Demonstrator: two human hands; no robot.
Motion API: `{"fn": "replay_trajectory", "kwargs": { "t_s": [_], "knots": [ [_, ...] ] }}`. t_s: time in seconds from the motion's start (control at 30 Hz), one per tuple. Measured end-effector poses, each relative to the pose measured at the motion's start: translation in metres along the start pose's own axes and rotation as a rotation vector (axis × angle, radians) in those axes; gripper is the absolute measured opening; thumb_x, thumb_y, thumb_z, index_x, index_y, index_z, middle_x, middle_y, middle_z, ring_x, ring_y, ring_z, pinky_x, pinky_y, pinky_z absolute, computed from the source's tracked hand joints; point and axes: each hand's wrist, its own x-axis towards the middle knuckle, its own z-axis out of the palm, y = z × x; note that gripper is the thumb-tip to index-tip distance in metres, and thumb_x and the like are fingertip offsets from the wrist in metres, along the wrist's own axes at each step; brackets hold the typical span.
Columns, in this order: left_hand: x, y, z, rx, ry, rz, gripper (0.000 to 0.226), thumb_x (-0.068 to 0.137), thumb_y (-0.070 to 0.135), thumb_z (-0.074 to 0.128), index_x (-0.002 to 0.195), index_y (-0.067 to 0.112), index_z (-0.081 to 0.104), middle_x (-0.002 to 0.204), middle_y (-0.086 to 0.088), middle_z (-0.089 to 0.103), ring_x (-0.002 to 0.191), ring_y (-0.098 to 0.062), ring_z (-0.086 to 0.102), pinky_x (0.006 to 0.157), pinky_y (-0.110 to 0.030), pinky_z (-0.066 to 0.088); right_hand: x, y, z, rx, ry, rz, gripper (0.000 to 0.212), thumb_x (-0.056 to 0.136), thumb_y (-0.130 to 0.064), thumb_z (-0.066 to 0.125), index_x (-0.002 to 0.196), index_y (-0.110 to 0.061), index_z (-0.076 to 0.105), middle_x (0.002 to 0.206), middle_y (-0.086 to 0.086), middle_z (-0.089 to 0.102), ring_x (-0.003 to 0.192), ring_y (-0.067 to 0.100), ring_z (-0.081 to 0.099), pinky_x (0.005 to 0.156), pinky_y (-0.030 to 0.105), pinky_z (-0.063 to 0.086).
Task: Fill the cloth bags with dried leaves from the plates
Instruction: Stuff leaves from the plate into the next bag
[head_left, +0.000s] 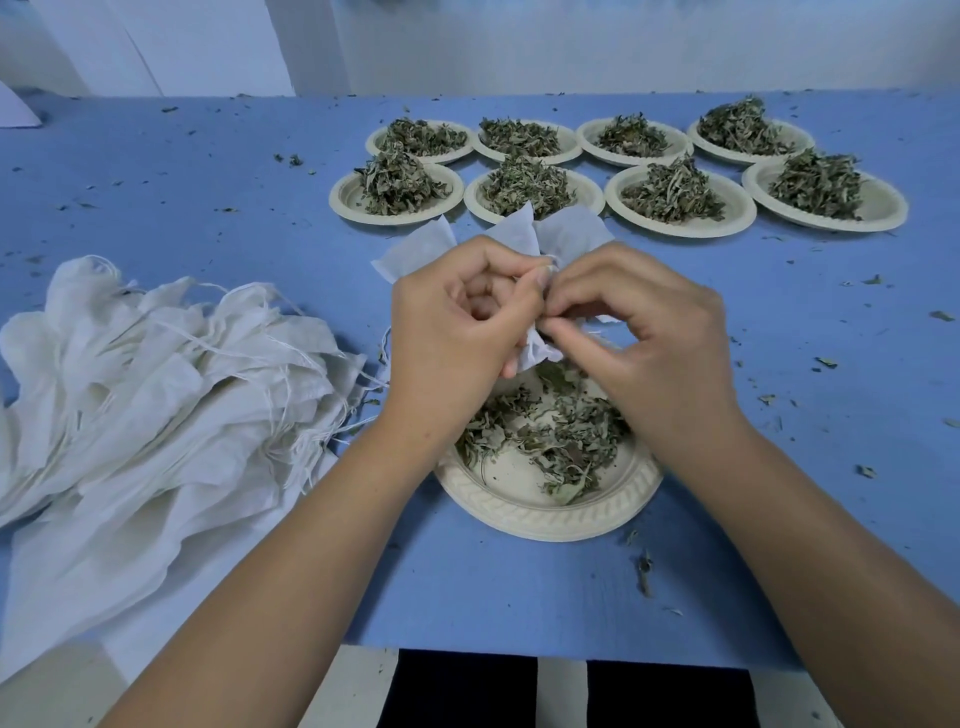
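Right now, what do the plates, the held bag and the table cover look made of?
The plates look like moulded pulp or paper: matte cream, embossed rim. The bag looks like thin white cloth: matte, soft creases, weave too fine to tell. The cover is matte blue and flat; cloth, paper or plastic, unclear.

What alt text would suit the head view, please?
The left hand and right hand pinch a white cloth bag above a plate of dried leaves on a blue table. A pile of empty bags lies at left; eight heaped plates stand beyond.

A blue-covered table (156, 171) stands against a pale wall (571, 41).
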Motion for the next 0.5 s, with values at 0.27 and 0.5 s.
{"fn": "replay_trajectory", "kwargs": {
  "t_s": [0.27, 0.5],
  "knots": [
    [0.005, 0.000, -0.003, -0.034, 0.142, -0.047, 0.020, 0.091, 0.006, 0.065, 0.076, 0.018, 0.066, 0.050, -0.004, 0.055, 0.032, -0.006, 0.043, 0.038, -0.016, 0.037, 0.001, 0.000, -0.008, -0.166, -0.041, -0.140, 0.023, 0.089, -0.013, 0.050, 0.091, -0.006, 0.071, 0.098, -0.001, 0.071, 0.096, 0.014, 0.063, 0.090, 0.036, 0.034],
    [0.000, 0.002, 0.000, -0.006, 0.024, 0.004, 0.015, 0.090, 0.002, 0.065, 0.081, 0.014, 0.066, 0.052, -0.014, 0.055, 0.033, -0.002, 0.046, 0.039, -0.012, 0.036, -0.001, -0.001, 0.000, -0.214, -0.334, -0.061, 0.008, 0.083, -0.015, 0.062, 0.086, -0.011, 0.068, 0.090, -0.017, 0.050, 0.090, -0.003, 0.044, 0.093, 0.029, 0.024]
  ]
}}
